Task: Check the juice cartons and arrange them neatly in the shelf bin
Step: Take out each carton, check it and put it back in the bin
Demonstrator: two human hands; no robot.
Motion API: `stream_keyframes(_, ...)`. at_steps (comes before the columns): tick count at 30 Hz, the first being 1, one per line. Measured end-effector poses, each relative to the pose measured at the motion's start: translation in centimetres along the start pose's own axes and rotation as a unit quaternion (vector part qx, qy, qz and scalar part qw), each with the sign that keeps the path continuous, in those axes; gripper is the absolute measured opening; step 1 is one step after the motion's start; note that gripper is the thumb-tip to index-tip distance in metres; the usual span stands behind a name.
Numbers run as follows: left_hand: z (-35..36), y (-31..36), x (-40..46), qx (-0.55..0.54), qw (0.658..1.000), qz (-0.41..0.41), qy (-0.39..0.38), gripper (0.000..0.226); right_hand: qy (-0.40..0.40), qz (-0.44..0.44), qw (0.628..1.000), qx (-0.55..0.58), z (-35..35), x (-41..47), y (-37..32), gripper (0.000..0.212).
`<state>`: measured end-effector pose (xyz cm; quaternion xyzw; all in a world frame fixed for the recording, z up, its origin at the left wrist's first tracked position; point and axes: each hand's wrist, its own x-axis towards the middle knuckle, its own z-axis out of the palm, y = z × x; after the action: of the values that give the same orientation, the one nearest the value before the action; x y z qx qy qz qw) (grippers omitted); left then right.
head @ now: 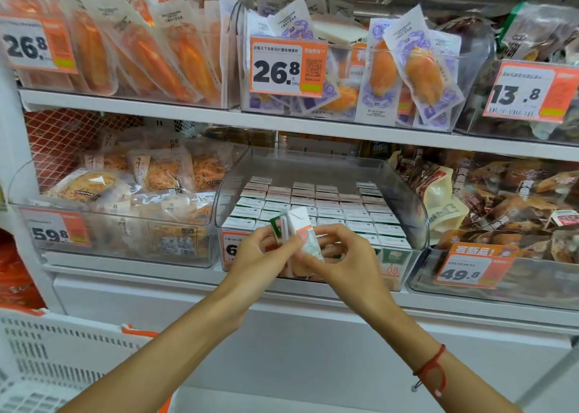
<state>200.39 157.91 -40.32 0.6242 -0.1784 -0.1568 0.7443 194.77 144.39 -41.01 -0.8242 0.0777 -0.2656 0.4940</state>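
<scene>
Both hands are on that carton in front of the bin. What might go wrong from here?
1. The carton is held tilted by fingertips of the left hand and right hand, outside the clear bin; a slip likely drops it to the floor.
2. The rows of cartons look tightly packed, so pushing it in may knock neighbours askew.

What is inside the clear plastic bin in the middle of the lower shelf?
The clear plastic bin holds upright white-topped juice cartons in rows. Both hands and their held carton cover the front-left cartons.
</scene>
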Motion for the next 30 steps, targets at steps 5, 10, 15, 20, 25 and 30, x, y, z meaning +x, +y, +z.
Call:
stream_keyframes(5,-0.5,0.6,0.0,0.066,0.993,0.100,0.016,0.042,-0.084,-0.035,0.994,0.058,-1.0,0.0,-0.1,0.030)
stream_keyframes(10,-0.9,0.8,-0.1,0.181,0.960,0.215,-0.006,0.054,-0.106,0.011,0.976,0.192,-2.3,0.1,-0.7,0.022)
stream_keyframes(15,-0.6,0.4,-0.1,0.279,0.909,0.310,0.024,0.058,-0.053,-0.002,0.977,0.206,-2.1,-0.3,-1.3,0.028)
stream_keyframes(20,-0.5,0.3,0.0,0.281,0.907,0.313,0.017,0.057,-0.055,-0.010,0.979,0.196,-2.5,-0.3,-1.2,0.031)
stream_keyframes(25,-0.6,1.0,0.1,0.088,0.986,0.140,0.021,0.050,-0.092,-0.068,0.983,0.141,-2.6,-0.4,-1.1,0.029)
stream_keyframes(30,-1.3,1.5,0.3,-0.083,0.996,-0.037,0.005,0.048,-0.143,-0.140,0.979,0.025,-2.0,-0.8,-0.7,0.043)
